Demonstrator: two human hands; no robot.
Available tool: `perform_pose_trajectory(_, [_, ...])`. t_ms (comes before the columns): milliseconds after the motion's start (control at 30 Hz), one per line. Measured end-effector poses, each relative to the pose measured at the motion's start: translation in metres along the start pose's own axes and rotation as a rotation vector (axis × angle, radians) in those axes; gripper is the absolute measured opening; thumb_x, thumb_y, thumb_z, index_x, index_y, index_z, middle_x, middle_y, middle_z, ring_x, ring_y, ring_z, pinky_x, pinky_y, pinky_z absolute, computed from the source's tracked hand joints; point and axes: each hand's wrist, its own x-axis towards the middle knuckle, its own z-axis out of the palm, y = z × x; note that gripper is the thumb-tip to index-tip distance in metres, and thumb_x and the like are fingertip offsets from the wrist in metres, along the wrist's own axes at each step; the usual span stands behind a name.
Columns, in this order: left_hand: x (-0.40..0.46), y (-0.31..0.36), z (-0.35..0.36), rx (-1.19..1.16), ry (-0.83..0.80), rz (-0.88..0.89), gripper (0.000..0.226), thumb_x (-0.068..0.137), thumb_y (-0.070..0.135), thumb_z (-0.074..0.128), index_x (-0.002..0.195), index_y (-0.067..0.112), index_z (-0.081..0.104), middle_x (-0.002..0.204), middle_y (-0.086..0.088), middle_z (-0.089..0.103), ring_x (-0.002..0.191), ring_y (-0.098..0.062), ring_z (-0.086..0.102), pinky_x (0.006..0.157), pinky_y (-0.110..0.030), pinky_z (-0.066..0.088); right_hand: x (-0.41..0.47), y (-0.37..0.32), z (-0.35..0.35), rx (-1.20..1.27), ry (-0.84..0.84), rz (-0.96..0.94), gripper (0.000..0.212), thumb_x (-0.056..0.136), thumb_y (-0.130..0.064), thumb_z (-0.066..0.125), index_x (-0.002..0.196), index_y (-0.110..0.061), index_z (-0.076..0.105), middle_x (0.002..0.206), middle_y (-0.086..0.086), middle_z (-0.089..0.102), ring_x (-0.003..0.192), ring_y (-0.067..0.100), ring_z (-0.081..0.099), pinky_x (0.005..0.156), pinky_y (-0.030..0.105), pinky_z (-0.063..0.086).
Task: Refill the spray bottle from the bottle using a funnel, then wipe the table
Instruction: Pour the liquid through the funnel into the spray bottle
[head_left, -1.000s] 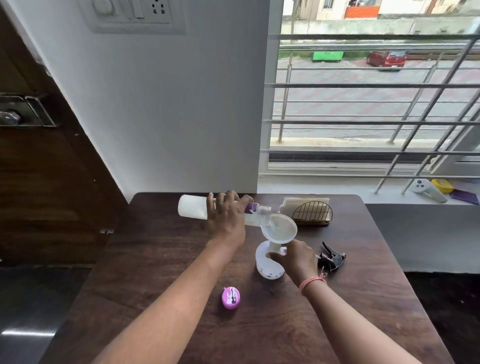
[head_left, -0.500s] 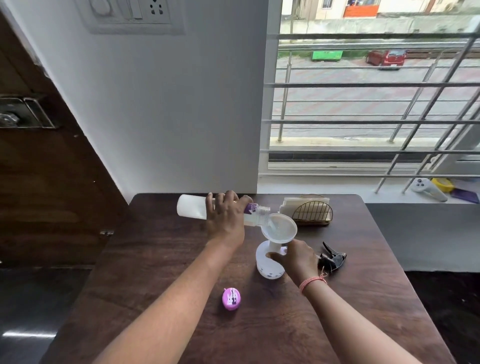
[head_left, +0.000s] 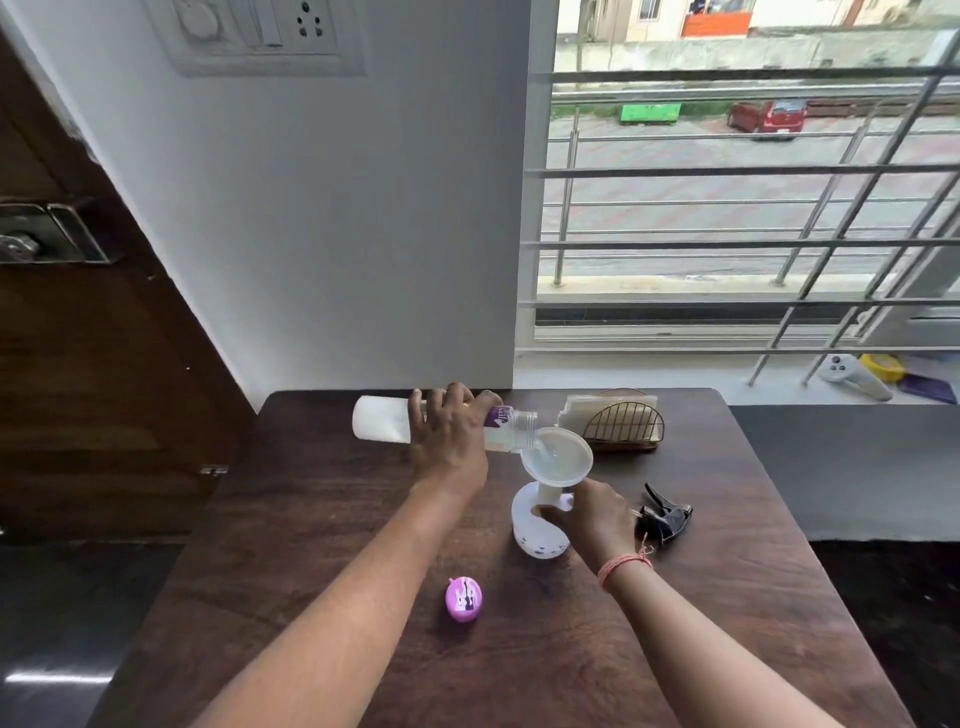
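My left hand (head_left: 448, 444) grips a clear bottle (head_left: 382, 425) with a purple label, held nearly horizontal, its open mouth over a translucent funnel (head_left: 558, 460). Liquid lies in the funnel. The funnel stands in the neck of a white spray bottle (head_left: 535, 530) on the dark wooden table (head_left: 311, 545). My right hand (head_left: 595, 519) holds the spray bottle at its neck, just under the funnel. The black spray trigger head (head_left: 665, 517) lies on the table to the right of that hand. A purple bottle cap (head_left: 464, 598) lies nearer to me.
A gold wire holder with white napkins (head_left: 621, 423) stands at the table's back edge, close behind the funnel. A white wall and a barred window are beyond. A dark wooden door is at the left. A white controller (head_left: 852, 376) lies on the sill.
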Motion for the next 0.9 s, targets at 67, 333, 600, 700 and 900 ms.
perform_pose_trajectory(67, [0.000,-0.001,0.002,-0.008,0.005,-0.007,0.065,0.076,-0.004,0.055,0.123,0.042,0.047,0.112,0.005,0.046,0.111,-0.020,0.045,0.119,-0.041,0.012,0.000,0.001,0.001,0.000,0.006,-0.004,0.043,0.070,-0.056,0.074,0.103,-0.028,0.068,0.106,-0.005,0.072,0.099,0.020,0.065,0.065,0.026,0.038])
perform_pose_trajectory(333, [-0.006,-0.007,0.016,-0.111,-0.067,-0.084,0.061,0.072,0.006,0.062,0.119,0.042,0.049,0.114,0.007,0.048,0.111,-0.020,0.047,0.113,-0.038,0.021,-0.001,0.007,0.003,0.054,-0.001,-0.023,0.045,0.068,-0.060,0.071,0.103,-0.033,0.065,0.103,-0.006,0.072,0.099,0.020,0.065,0.070,0.030,0.043])
perform_pose_trajectory(600, [-0.007,-0.008,0.024,-0.149,-0.062,-0.106,0.057,0.071,0.007,0.061,0.115,0.041,0.052,0.109,0.006,0.050,0.107,-0.021,0.049,0.105,-0.035,0.025,0.003,0.006,-0.003,0.549,-0.126,-0.022,0.059,0.061,-0.038,0.088,0.111,-0.039,0.055,0.102,-0.011,0.067,0.099,0.009,0.061,0.082,0.026,0.046])
perform_pose_trajectory(700, [-0.007,-0.008,0.024,-0.147,-0.059,-0.100,0.058,0.071,0.006,0.060,0.116,0.041,0.052,0.110,0.007,0.050,0.108,-0.021,0.049,0.106,-0.036,0.026,0.003,0.006,0.000,0.712,-0.113,-0.026,0.059,0.061,-0.035,0.089,0.112,-0.037,0.059,0.102,-0.011,0.069,0.100,0.011,0.061,0.087,0.029,0.050])
perform_pose_trajectory(900, [-0.006,-0.008,0.023,-0.138,-0.056,-0.083,0.058,0.072,0.005,0.057,0.116,0.041,0.050,0.111,0.007,0.050,0.109,-0.021,0.048,0.110,-0.038,0.024,0.004,0.008,0.002,0.870,-0.089,-0.048,0.053,0.060,-0.025,0.088,0.106,-0.032,0.065,0.100,-0.005,0.073,0.101,0.018,0.066,0.096,0.040,0.051])
